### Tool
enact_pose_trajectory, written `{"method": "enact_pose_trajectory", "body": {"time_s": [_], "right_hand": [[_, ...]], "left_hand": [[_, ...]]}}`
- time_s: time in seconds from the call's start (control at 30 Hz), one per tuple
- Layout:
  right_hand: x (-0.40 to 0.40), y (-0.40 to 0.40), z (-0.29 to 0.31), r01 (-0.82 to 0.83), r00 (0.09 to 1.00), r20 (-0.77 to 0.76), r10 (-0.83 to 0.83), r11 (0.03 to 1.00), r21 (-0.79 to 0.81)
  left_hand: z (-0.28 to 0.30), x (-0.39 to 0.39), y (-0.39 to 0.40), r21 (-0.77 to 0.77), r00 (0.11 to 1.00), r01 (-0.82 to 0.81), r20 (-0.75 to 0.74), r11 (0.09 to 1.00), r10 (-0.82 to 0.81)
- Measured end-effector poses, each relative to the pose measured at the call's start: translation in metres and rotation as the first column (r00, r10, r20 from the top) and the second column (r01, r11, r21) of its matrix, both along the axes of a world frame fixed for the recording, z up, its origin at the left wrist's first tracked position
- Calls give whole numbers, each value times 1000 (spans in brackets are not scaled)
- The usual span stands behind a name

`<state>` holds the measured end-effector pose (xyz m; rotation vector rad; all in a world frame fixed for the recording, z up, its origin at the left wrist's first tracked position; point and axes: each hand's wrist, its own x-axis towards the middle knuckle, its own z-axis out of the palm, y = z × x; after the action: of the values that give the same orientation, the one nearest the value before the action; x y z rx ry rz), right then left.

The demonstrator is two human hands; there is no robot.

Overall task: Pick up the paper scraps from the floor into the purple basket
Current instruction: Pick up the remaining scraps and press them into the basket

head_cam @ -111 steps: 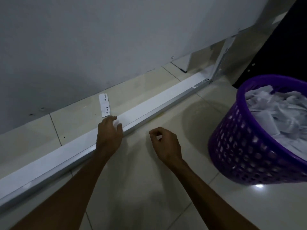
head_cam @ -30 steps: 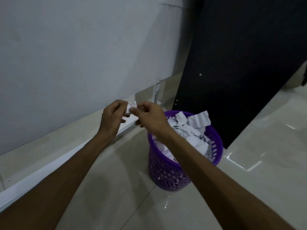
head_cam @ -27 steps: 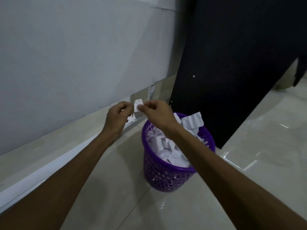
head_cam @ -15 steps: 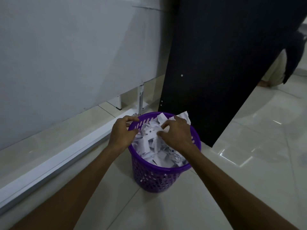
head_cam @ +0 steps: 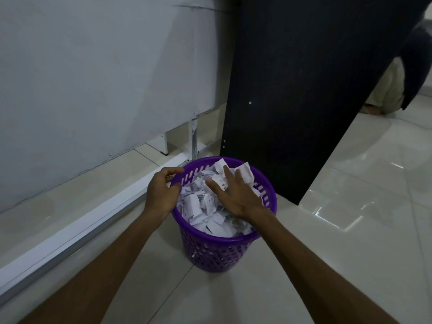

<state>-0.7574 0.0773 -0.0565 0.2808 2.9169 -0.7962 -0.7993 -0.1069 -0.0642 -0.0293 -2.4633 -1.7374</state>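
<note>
Right hand [head_cam: 236, 195]: over the basket, palm down, fingers spread and straight, resting on top of the heaped scraps; nothing pinched that I can see.
Left hand [head_cam: 162, 190]: at the basket's left rim, fingers loosely bent; thumb and fingertips touch the rim edge. No clear wrap around it, holds nothing.
Forearms: both bare, coming in from the bottom of the view and converging on the basket.
Scraps [head_cam: 198, 206]: white torn paper, some with dark print marks, piled to the brim; a few crumpled pieces stick up above the far rim, just beyond the right fingertips.
Basket [head_cam: 217, 253]: purple plastic, perforated wall, upright on the floor, between the white rail and the dark panel.
Floor [head_cam: 350, 230]: pale glossy tiles, light glare to the right of the basket.
Rail [head_cam: 70, 232]: white strip lying along the floor, running from lower left up to the basket's far left side.
Wall panel [head_cam: 93, 78]: grey-white board on short white legs, behind the rail.
Dark panel [head_cam: 304, 90]: black board leaning just behind the basket.
Upper right: dim dark cloth and a beige shape; too murky to identify.
</note>
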Motion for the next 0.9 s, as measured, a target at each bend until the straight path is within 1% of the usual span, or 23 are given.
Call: {"method": "enact_pose_trajectory", "body": {"time_s": [0.13,0.27,0.37,0.5,0.6,0.67,0.73,0.8,0.9], "right_hand": [[3,0,3,-46,998,27,48,995,-90],[7,0,5,-123,990,59,129,988,-93],[6,-4,1,-193,977,82,195,981,-24],[5,-14,-7,-279,947,194,256,954,107],[8,-20,-13,-339,917,289,276,920,196],[11,-23,-16,-362,908,311,279,898,250],[11,-23,-17,-352,914,297,277,905,238],[9,-21,-15,-327,925,263,274,926,187],[9,-14,-6,-283,952,158,264,952,114]], "left_hand": [[-3,1,3,-7,999,-35,12,999,35],[-2,4,6,8,999,-51,-11,999,51],[-4,5,8,4,997,-61,-51,998,61],[-10,5,2,20,991,-120,-66,993,121],[-12,6,-4,37,991,-122,-57,992,124],[-11,6,-6,32,992,-115,-55,993,116],[-10,8,-7,35,993,-104,-46,994,106],[-10,9,-8,46,994,-102,-34,994,103],[-9,11,-10,63,994,-106,-34,992,108]]}}
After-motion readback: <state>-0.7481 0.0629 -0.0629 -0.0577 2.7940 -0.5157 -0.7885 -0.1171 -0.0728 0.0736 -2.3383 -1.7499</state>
